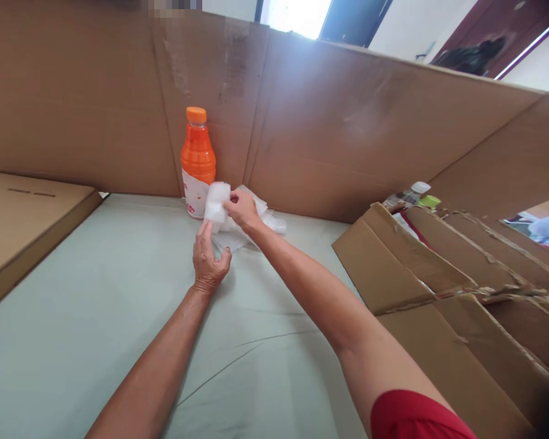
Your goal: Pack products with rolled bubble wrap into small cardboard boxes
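Note:
An orange bottle [197, 160] with an orange cap and a white label stands upright against the cardboard wall. In front of it, my right hand [242, 209] pinches a small white foam-like packet [216, 202] and holds it up. Just below it is my left hand [207, 258], fingers loosely curled, the forefinger reaching up to the packet's lower edge. Clear plastic wrapping [256, 222] lies crumpled on the surface under and behind my right hand.
A pale green sheet [119, 317] covers the surface. Tall cardboard panels [329, 128] wall off the back. A flat cardboard box [18, 225] lies at the left. An open torn carton [448, 286] at the right holds a bottle [409, 195] and other items.

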The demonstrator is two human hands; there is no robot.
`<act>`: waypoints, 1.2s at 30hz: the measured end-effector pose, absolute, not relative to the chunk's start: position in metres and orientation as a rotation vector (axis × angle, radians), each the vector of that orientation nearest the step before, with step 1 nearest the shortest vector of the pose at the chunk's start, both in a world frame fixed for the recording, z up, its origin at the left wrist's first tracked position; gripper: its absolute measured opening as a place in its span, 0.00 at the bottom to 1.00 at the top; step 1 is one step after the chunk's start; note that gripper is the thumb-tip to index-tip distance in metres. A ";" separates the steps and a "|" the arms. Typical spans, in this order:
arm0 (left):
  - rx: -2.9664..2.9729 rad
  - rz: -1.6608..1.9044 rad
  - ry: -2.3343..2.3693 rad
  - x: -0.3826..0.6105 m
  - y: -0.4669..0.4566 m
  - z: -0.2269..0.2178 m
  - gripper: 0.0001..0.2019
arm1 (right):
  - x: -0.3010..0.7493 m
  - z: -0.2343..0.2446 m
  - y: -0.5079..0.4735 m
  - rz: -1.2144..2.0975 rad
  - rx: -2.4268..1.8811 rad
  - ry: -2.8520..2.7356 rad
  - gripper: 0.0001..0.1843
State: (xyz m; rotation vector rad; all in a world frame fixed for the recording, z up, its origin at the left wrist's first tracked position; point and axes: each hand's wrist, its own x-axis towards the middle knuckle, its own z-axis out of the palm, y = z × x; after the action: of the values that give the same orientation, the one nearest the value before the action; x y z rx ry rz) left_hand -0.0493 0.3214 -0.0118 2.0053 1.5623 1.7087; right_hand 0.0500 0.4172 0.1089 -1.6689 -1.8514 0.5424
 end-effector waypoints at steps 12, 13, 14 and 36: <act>1.905 1.675 1.724 -0.045 0.324 -0.013 0.31 | 0.110 0.100 0.411 -0.019 -1.702 -2.120 0.32; 1.915 1.657 1.728 -0.045 0.325 -0.014 0.31 | 0.107 0.091 0.410 -0.067 -1.684 -2.254 0.29; 1.925 1.638 1.732 -0.045 0.325 -0.015 0.30 | 0.104 0.082 0.410 -0.070 -1.667 -2.365 0.27; 1.928 1.583 1.801 -0.059 0.307 0.005 0.24 | 0.203 0.116 0.060 -0.408 -1.866 -1.875 0.18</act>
State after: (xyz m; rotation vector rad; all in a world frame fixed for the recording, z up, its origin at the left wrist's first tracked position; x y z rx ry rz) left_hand -0.0588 0.3069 0.0053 1.9277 1.8007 1.5827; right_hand 0.2034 0.0604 0.1161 -1.8656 -1.8748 -0.4083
